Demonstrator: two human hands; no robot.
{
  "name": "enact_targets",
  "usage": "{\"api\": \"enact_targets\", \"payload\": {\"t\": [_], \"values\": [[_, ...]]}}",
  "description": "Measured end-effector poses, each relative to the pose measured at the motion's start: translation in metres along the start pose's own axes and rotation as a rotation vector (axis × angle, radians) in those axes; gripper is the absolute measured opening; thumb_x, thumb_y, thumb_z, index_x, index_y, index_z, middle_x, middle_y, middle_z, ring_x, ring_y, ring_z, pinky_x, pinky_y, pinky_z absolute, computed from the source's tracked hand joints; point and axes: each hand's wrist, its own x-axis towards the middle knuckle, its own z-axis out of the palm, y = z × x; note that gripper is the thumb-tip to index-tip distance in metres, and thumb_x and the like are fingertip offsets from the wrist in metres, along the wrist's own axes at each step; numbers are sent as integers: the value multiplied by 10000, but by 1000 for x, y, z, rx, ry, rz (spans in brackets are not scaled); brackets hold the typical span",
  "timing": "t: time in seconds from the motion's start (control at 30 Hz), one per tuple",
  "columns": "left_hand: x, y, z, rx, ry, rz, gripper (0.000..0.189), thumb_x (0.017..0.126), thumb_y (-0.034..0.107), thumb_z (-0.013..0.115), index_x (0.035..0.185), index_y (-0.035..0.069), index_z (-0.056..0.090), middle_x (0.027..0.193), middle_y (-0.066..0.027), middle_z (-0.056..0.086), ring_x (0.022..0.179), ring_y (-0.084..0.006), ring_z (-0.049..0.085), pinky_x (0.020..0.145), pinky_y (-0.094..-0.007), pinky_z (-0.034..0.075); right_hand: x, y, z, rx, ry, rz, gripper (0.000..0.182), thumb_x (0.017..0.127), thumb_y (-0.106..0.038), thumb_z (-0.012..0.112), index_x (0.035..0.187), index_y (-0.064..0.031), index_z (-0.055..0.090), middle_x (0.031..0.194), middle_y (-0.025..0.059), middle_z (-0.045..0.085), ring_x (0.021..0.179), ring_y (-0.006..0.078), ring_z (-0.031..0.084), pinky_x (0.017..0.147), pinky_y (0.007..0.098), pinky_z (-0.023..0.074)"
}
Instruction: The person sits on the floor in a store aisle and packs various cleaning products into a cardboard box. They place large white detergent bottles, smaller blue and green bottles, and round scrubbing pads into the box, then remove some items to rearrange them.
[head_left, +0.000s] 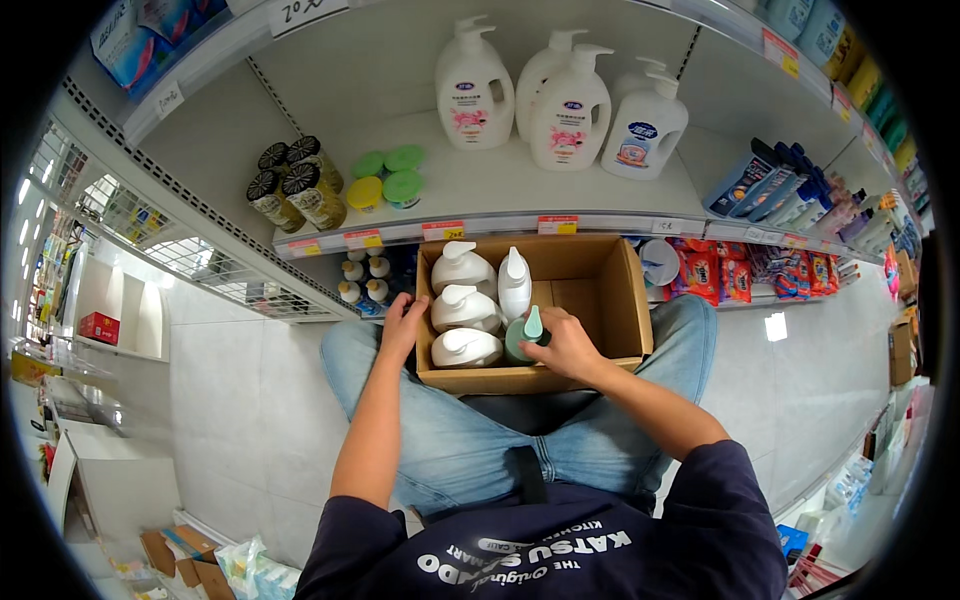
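An open cardboard box (611, 367) rests across my lap, against the front of the shelf. Along its left side stand several white pump bottles (465, 349), with another white pump bottle (514, 285) beside them, nearer the middle. My right hand (559, 341) is closed around the upper part of a green pump bottle (517, 345), which is inside the box near its front wall. My left hand (405, 319) lies on the outside of the box's left wall, with the fingertips at its upper edge. The lower parts of the bottles are hidden.
Above the box is a store shelf (480, 187) bearing large white pump bottles (574, 112), green-lidded tubs (403, 186), dark-lidded jars (315, 195) and blue bottles (750, 180). Red packets (697, 274) lie on the lower shelf. Opened cartons (180, 555) stand on the floor behind at the left.
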Motion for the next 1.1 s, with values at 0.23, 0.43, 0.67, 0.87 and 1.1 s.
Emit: {"api": "enact_targets", "payload": {"t": [0.23, 0.43, 0.67, 0.87, 1.1], "values": [[3, -4, 2, -21, 19, 13, 318, 949, 334, 682, 872, 40, 586, 757, 19, 505, 712, -96, 427, 638, -260, 345, 0, -4, 2, -48, -189, 237, 530, 803, -370, 793, 1124, 25, 644, 1010, 268, 691, 994, 442, 661, 889, 486, 524], [5, -12, -1, -35, 19, 25, 342, 958, 356, 678, 920, 22, 614, 838, -17, 597, 801, -115, 484, 739, -277, 418, 18, -24, -53, -262, -572, 488, 760, 807, -488, 802, 1334, 0, 555, 1134, 255, 687, 1090, 421, 656, 945, 455, 517], [2, 3, 6, 36, -24, 25, 417, 957, 401, 654, 1046, -6, 636, 980, -76, 666, 914, -164, 569, 829, -299, 450, -25, -199, -169, 259, -100, -665, 300, 867, -210, 751, 1064, 2, 670, 950, 136, 716, 810, 288, 688, 714, 347, 562], [-1, 4, 4, -29, -27, 7, 375, 958, 365, 660, 1023, -3, 637, 961, -69, 662, 898, -151, 564, 821, -287, 442, -50, -272, -172, 175, 250, -854, 116, 922, -140, 670, 963, -35, 646, 919, 85, 714, 734, 265, 675, 570, 336, 548], [-9, -14, -21, 97, 37, 12, 410, 968, 402, 643, 1042, -1, 629, 932, -81, 638, 867, -178, 546, 802, -304, 439, -29, -256, -158, 0, 94, -678, 95, 787, -76, 703, 878, -92, 680, 809, 51, 715, 665, 188, 654, 574, 304, 468]]}}
